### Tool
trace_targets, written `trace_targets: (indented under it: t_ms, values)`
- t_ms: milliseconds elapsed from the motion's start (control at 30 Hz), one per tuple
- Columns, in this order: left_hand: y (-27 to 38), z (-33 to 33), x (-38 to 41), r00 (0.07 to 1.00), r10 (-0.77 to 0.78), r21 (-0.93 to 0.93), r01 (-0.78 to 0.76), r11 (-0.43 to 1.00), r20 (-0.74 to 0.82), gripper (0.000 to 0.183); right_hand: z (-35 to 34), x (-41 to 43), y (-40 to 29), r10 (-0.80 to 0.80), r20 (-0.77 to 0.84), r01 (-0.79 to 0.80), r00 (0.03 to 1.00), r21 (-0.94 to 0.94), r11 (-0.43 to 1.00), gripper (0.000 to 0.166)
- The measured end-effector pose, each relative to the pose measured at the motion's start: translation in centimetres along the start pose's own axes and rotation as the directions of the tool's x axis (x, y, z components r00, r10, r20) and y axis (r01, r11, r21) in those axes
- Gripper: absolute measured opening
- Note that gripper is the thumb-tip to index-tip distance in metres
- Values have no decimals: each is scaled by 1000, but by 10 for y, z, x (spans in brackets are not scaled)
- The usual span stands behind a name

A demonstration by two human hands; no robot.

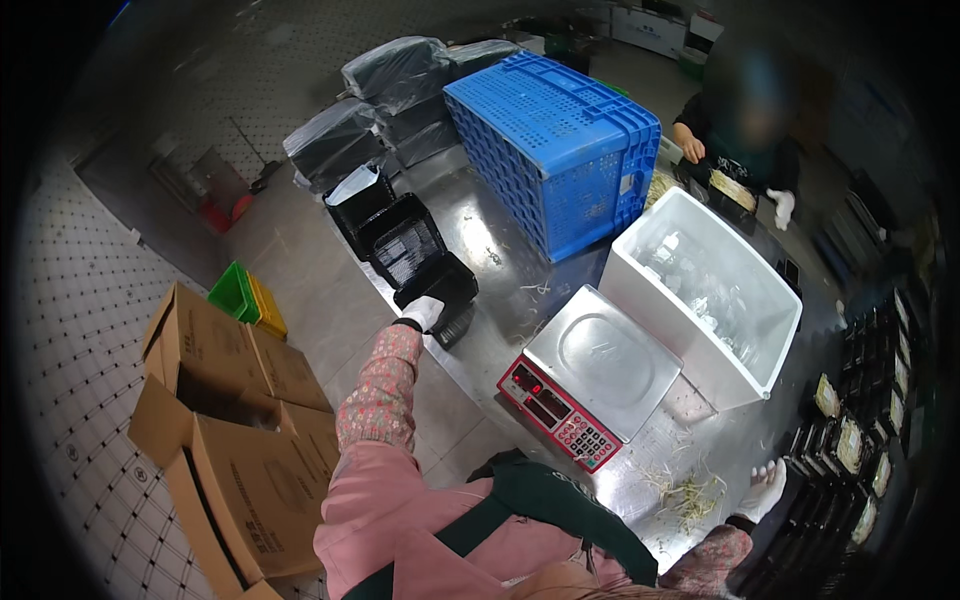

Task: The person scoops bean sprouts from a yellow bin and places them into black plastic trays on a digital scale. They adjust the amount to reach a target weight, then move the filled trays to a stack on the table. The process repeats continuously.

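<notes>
My left hand (424, 311), in a white glove, grips the near edge of a black plastic tray (442, 279) at the table's left edge. More black trays (405, 244) lie in a row beyond it, and a pale sheet (354, 186) rests in the farthest one. My right hand (763, 491), also gloved, is held palm up with nothing visible in it. It is beside several black trays of pale sprouts (850, 446) at the right. Between my hands stands a red digital scale (559, 412) with a bare steel pan (604, 352).
A white foam box (701, 300) with clear plastic inside stands behind the scale, near a blue crate (555, 142). Loose sprouts (690, 491) litter the steel table (480, 225). Cardboard boxes (255, 480) sit left. Across the table, a person (750, 157) handles a sprout tray.
</notes>
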State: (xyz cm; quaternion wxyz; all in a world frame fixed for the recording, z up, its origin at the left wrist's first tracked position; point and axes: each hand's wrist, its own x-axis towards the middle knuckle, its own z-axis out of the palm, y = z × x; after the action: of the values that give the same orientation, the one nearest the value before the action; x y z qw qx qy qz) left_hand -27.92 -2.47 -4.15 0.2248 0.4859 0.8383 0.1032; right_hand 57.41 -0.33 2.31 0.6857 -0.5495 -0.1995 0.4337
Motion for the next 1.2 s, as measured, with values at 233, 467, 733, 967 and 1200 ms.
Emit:
trace_targets:
  t_ms: [233, 467, 733, 967, 1200]
  values:
    - [0, 9, -43, 887, 227, -106, -291, 951, -402, 31, 152, -127, 62, 29, 320, 96, 947, -368, 925, 14]
    - [75, -49, -70, 831, 15, -403, -286, 869, -556, 29, 225, -263, 169, 55, 978, 955, 201, -209, 209, 66]
    - [357, 69, -154, 306, 866, -399, -906, 139, -395, 29, 102, -289, 150, -128, 470, 475, 874, -880, 16, 66]
    - [458, 306, -219, -250, 947, -334, -926, -173, 202, 35, 6, -402, 110, -361, -8, 144, 932, -909, 391, 54]
    - [494, 302, -294, -383, 859, -219, -920, -324, 338, 88, -120, -573, 106, -581, -567, -279, 584, -813, 512, 48]
